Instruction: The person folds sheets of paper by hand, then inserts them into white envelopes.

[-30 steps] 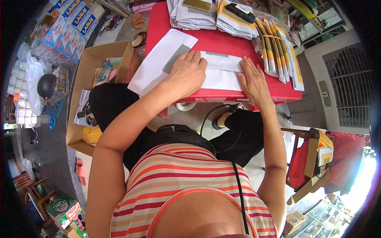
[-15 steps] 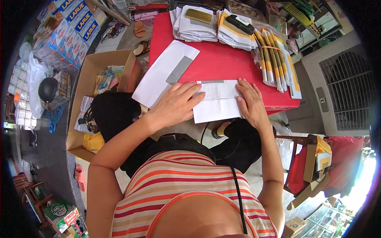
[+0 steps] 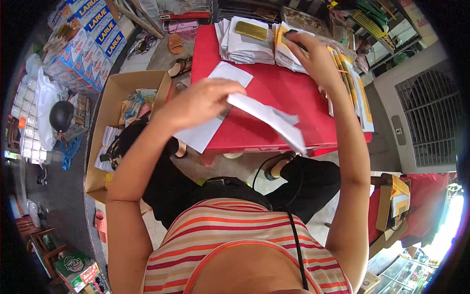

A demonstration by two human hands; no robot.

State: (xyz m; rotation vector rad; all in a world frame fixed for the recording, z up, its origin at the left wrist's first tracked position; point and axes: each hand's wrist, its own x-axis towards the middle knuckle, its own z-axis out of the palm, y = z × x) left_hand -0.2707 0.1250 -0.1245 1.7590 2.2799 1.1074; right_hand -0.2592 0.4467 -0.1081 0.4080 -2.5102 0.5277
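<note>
Over red table, left fingers pinch paper; right fingers part at black object.

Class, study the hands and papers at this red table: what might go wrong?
The folded white paper, held by one end in the left hand, could slip. The right hand, over the envelope stack, might push it askew. The flat white sheet juts past the table edge and could be knocked off.
</note>
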